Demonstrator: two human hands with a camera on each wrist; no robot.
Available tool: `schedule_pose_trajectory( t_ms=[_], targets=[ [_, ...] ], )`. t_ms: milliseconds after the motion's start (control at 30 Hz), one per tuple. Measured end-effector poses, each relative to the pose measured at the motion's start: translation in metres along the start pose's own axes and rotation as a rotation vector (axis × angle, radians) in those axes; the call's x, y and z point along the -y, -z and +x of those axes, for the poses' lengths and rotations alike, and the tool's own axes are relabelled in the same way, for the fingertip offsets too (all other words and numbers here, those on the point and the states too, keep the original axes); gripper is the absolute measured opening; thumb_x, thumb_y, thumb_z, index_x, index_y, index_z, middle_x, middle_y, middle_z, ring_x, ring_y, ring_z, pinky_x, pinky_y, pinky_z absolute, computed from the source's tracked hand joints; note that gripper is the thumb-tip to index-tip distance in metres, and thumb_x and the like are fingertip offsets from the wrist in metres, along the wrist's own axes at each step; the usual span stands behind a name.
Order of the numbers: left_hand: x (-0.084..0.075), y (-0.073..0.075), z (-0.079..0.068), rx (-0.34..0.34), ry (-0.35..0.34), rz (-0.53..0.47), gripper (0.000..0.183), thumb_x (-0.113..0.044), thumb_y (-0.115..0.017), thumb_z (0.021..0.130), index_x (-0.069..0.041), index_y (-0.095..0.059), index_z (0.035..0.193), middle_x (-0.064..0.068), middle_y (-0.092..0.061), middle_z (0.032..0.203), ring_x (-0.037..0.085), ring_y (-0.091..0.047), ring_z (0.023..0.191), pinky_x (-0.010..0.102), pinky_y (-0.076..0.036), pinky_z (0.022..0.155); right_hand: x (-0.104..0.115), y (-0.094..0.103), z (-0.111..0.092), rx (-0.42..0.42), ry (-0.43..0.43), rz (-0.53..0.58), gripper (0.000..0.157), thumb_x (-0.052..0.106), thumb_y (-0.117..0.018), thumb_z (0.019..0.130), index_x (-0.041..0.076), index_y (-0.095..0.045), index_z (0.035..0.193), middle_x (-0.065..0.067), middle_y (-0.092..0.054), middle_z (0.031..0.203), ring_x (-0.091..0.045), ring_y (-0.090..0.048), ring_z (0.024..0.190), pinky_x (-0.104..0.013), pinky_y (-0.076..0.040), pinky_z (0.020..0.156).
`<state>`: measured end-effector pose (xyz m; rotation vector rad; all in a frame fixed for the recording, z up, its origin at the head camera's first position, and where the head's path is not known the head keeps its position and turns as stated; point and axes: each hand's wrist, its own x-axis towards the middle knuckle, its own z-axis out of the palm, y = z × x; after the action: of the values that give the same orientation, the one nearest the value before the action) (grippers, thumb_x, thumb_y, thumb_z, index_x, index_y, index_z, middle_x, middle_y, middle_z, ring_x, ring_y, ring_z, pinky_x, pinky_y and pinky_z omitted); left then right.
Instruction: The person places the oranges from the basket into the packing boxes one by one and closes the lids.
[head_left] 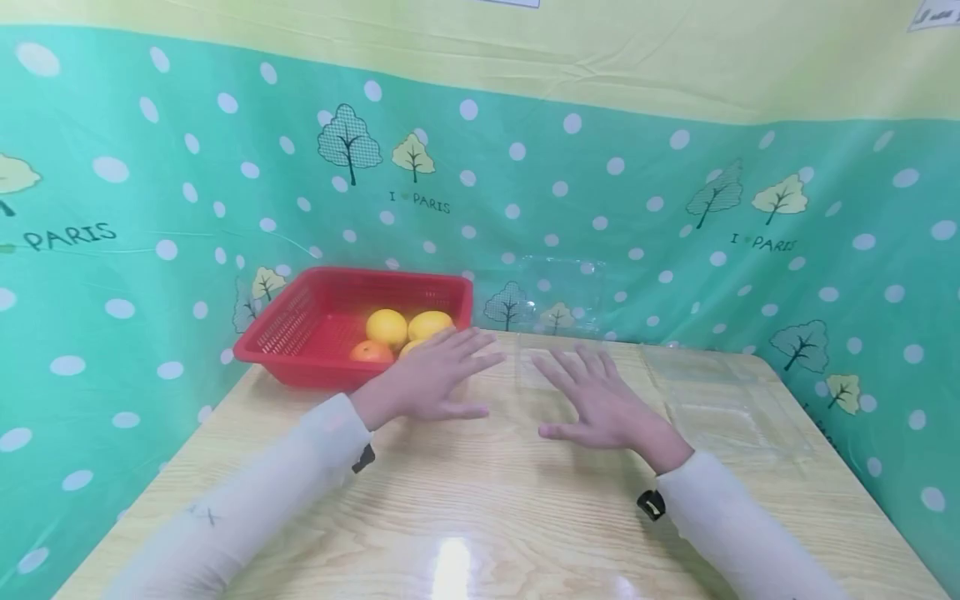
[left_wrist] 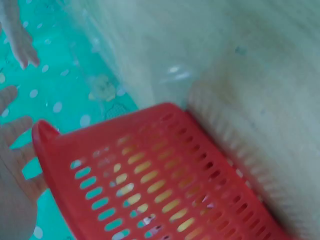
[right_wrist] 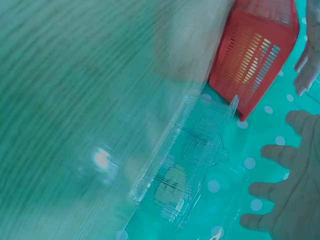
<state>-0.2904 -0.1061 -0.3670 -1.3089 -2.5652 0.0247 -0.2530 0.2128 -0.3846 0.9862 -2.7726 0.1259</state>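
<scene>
My left hand [head_left: 431,379] is spread with straight fingers above the table, overlapping the near right corner of a red plastic basket [head_left: 300,367] in the head view. Inside the basket lie yellow round fruits [head_left: 387,328] and an orange one [head_left: 372,351], some partly hidden by that hand. My right hand [head_left: 600,404], fingers spread and holding nothing, hovers to the right, in front of a clear plastic container [head_left: 558,292] with its lid raised. The right wrist view shows the same clear container [right_wrist: 172,170] beside the slotted wall of the basket [right_wrist: 245,65].
A second clear plastic container [head_left: 720,408] lies on the right side of the wooden table [head_left: 480,517]. Behind the table hangs a green and yellow cloth [head_left: 570,192] with white dots and printed trees. Dark bands show at both wrists.
</scene>
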Motion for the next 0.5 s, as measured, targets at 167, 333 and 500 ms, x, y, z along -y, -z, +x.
schedule_pose_trajectory(
  t_ms=[167, 333, 500],
  targets=[
    [0.01, 0.012, 0.001, 0.04, 0.164, -0.052, 0.074, -0.068, -0.045, 0.099, -0.028, -0.034, 0.161, 0.006, -0.032, 0.166, 0.033, -0.02, 0.155, 0.056, -0.016, 0.125, -0.007, 0.002, 0.001, -0.001, -0.058, 0.071, 0.08, 0.062, -0.05, 0.1, 0.024, -0.022, 0.165, -0.015, -0.026, 0.166, -0.051, -0.015, 0.151, -0.073, -0.009, 0.117],
    [0.024, 0.024, 0.007, 0.048, 0.294, -0.097, 0.065, -0.053, -0.052, 0.102, -0.021, -0.042, 0.157, 0.011, -0.041, 0.159, 0.036, -0.033, 0.148, 0.058, -0.027, 0.12, -0.017, 0.006, 0.001, -0.012, -0.129, 0.132, 0.072, 0.056, -0.043, 0.105, 0.018, -0.026, 0.163, -0.018, -0.028, 0.165, -0.05, -0.017, 0.151, -0.073, -0.012, 0.117],
    [0.04, 0.027, 0.009, 0.101, 0.457, -0.161, 0.065, -0.048, -0.061, 0.098, -0.021, -0.044, 0.155, 0.009, -0.045, 0.155, 0.034, -0.039, 0.142, 0.059, -0.04, 0.112, -0.03, 0.007, 0.002, -0.044, -0.207, 0.169, 0.072, 0.056, -0.042, 0.106, 0.013, -0.029, 0.162, -0.02, -0.034, 0.162, -0.048, -0.026, 0.148, -0.07, -0.018, 0.117]
  ],
)
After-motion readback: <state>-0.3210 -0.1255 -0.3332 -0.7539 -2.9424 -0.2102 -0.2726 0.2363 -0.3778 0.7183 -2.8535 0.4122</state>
